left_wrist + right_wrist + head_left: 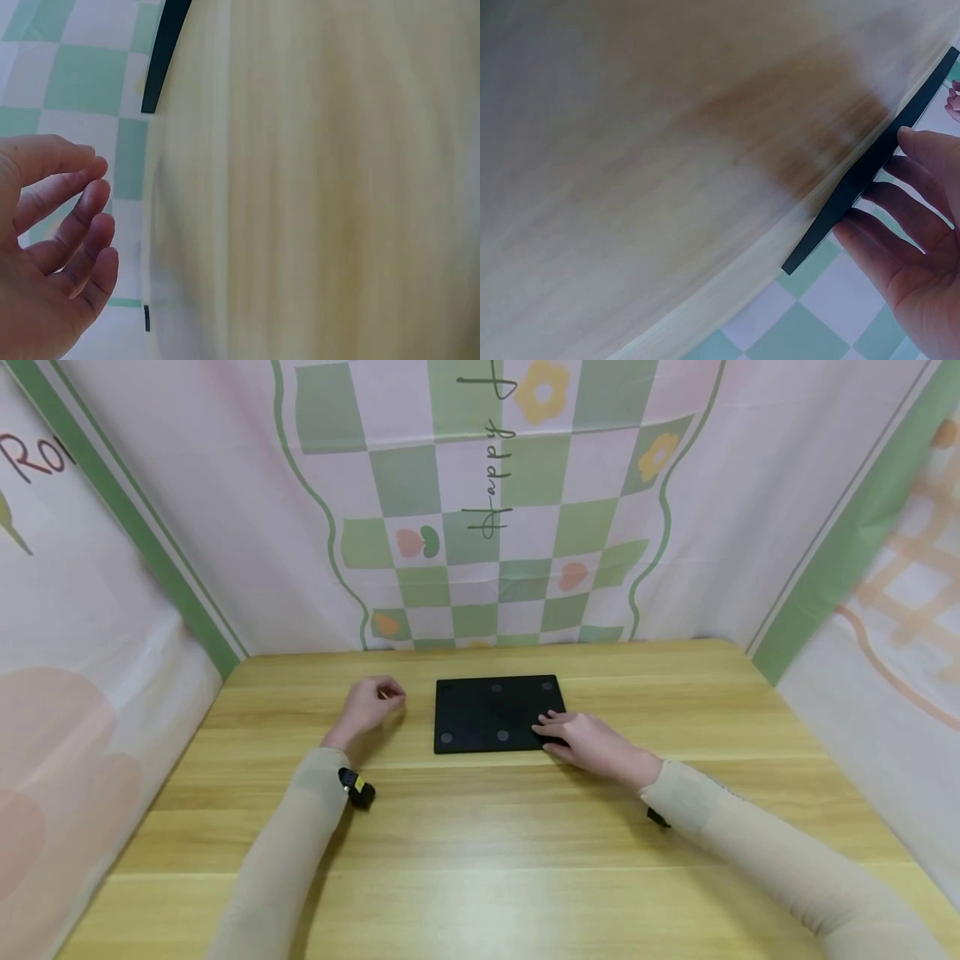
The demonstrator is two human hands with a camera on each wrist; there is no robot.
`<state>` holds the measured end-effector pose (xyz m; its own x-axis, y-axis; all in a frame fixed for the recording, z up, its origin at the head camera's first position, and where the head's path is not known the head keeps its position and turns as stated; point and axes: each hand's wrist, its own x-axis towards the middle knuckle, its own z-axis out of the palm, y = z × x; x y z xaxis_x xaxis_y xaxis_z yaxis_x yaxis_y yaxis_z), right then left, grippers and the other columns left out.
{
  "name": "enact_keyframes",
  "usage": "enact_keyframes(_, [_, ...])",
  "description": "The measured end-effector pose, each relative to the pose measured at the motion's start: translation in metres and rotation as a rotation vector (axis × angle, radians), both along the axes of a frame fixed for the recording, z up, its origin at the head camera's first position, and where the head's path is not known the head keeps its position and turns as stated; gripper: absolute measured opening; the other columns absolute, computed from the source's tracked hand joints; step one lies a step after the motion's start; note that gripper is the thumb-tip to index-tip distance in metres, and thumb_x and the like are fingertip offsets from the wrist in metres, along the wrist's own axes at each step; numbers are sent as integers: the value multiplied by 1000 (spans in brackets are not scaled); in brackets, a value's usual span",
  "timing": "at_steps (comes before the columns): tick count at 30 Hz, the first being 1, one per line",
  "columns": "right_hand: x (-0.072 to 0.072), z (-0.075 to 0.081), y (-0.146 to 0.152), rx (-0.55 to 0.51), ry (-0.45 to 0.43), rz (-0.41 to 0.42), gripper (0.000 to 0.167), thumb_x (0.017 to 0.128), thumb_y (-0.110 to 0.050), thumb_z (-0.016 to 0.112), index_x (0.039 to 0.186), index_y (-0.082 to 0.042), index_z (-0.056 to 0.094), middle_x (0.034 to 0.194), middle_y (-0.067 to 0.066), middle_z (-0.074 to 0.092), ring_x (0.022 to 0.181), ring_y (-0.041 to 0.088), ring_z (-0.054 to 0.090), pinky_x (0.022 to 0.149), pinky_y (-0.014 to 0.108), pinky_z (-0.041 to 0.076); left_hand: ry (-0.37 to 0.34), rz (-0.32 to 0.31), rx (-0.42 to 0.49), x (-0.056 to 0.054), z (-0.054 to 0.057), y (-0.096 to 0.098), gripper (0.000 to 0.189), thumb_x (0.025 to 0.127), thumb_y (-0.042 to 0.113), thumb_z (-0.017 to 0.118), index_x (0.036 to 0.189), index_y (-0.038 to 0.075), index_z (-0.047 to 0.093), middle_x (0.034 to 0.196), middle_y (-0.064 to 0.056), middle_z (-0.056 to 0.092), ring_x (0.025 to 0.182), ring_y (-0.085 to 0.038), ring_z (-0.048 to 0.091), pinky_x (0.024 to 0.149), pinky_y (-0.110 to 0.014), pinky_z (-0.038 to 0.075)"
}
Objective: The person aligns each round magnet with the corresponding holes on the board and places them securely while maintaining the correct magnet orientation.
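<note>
A flat black rectangular board (487, 714) lies on the wooden table; several round greyish pads show on its upper face. Over its near right corner is my right hand (592, 743), hiding that corner. In the right wrist view the fingertips (851, 217) touch the board (847, 191) along its upper side and edge, without wrapping under it. To the board's left, apart from it, my left hand (371, 703) hovers low over the table. Its fingers curl loosely, thumb and index tips close together, with nothing visible held in the left wrist view.
A small dark piece (147, 318) stands at the table surface beside the left hand in its wrist view; its kind is unclear. The wooden table (480, 860) ends at a checked cloth backdrop (472, 552). White printed cloth (82, 652) hangs along both sides.
</note>
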<state>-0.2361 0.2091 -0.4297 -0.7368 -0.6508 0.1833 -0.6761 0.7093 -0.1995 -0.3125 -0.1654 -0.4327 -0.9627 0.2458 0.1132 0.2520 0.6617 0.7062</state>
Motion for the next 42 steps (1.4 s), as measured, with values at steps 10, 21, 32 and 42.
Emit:
enact_keyframes(10, [0,-1,1,1,-7,-6,34,89,-17,66,120,-2,65,125,20,61,119,35,56,94,47,48,-13,40,-26,-6,-3,-14,13,91,15,63,97,6,69,97,-11,67,87,-24,59,75,-34,48])
enact_keyframes(21, [-1,-2,1,9,-11,-2,34,90,-16,65,121,-2,65,127,20,60,119,35,56,94,46,48,-50,88,-51,-10,-4,-28,16,91,15,62,101,5,68,103,-14,66,96,-27,60,81,-38,49])
enact_keyframes(32, [-1,-3,3,-1,-9,-8,34,89,-16,66,120,-3,66,126,19,60,119,34,56,94,46,48,-1,116,-46,-16,-4,-38,18,89,15,64,101,2,68,103,-17,66,98,-31,59,85,-43,47])
enact_keyframes(42, [-2,-2,2,8,-8,-5,33,90,-17,65,120,-3,66,126,19,60,119,34,57,94,46,48,-26,141,-62,-20,-4,-46,27,90,15,63,112,-1,63,113,-21,63,106,-35,57,90,-46,46])
